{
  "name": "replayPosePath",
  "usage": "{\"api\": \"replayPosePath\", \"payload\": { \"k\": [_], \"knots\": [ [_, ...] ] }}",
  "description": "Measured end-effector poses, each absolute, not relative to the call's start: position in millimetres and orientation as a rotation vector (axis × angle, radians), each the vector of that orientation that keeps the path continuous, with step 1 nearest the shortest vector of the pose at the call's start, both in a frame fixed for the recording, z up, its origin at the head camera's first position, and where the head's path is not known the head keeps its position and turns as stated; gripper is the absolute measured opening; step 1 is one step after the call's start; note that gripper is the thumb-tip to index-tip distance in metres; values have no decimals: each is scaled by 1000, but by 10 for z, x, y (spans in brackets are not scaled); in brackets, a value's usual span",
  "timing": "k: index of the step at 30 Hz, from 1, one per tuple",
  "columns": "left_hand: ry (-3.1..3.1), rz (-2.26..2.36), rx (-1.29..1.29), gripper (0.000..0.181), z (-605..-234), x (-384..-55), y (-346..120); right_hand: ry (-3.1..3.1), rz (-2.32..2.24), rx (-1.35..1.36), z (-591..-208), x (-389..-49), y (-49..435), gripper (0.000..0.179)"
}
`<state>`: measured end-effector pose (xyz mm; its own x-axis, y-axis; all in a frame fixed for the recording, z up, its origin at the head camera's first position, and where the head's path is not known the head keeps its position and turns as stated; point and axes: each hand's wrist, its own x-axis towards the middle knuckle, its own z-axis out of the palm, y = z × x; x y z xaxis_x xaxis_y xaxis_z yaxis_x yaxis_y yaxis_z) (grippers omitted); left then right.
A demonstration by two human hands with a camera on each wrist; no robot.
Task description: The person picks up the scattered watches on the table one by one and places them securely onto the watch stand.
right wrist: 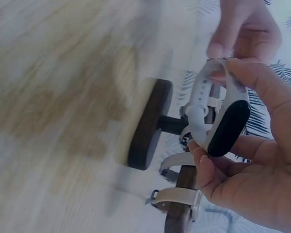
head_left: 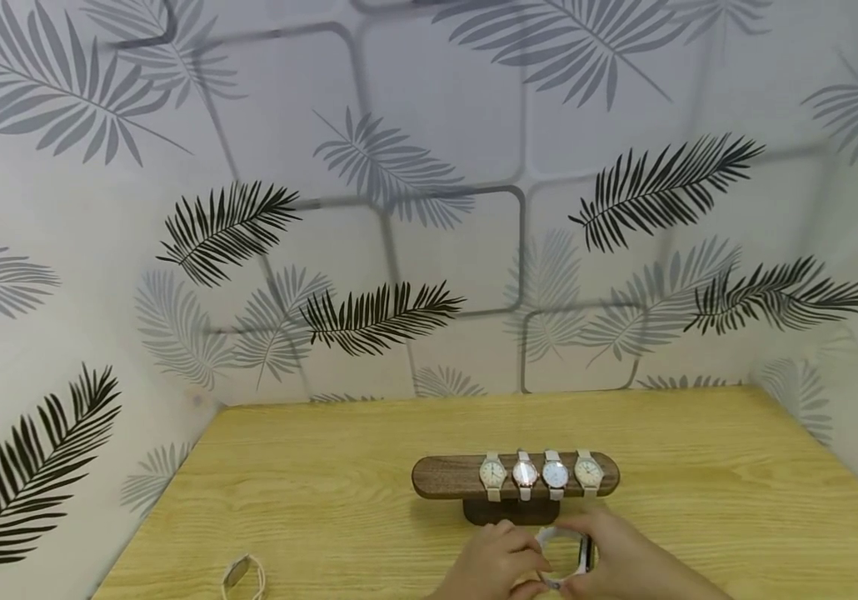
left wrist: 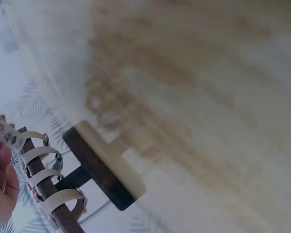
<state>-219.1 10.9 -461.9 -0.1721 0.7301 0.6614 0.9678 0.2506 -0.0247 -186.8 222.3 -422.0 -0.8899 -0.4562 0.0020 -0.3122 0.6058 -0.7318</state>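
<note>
A white fitness band (right wrist: 200, 94) with a black oblong screen (right wrist: 230, 127) is held between both hands in front of the watch stand. My right hand (head_left: 612, 550) grips it by the screen end, thumb and fingers on opposite edges. From the other side, my left hand (head_left: 491, 562) pinches the strap, its fingertips at the strap's far end in the right wrist view. The strap forms a closed loop with a row of small holes. Part of my left hand (left wrist: 2, 187) shows at the edge of the left wrist view, beside a patterned strap (left wrist: 6, 133).
Just beyond the hands stands a dark wooden watch stand (head_left: 444, 477) on a dark base (head_left: 511, 512). Several light-strapped watches (head_left: 492, 472) are wrapped round its bar. Another watch (head_left: 237, 572) lies on the wooden table (head_left: 309, 492) at the front left. A leaf-patterned wall (head_left: 459, 250) rises behind.
</note>
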Motion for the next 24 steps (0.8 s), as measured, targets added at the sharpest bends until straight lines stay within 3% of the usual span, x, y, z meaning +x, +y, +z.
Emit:
{"api": "replayPosePath", "payload": {
  "k": [5,14,17,24],
  "knots": [
    [-2118,-696,-1524,6,-4691,-2159,94,2807,-1139,-703,-4173,-1842,2131,67],
    [-2227,-1088,-1361,9,-4745,-2113,52,3115,-1179,-1063,-4263,-1852,1992,62],
    [-2338,-1265,-1246,22,-4712,-2096,19,3157,-1131,-1117,-4270,-1853,1968,64],
    [-2580,-1319,-1129,72,-4548,-2142,-65,3144,-1043,-1197,-4242,-1819,1885,66]
  ]
}}
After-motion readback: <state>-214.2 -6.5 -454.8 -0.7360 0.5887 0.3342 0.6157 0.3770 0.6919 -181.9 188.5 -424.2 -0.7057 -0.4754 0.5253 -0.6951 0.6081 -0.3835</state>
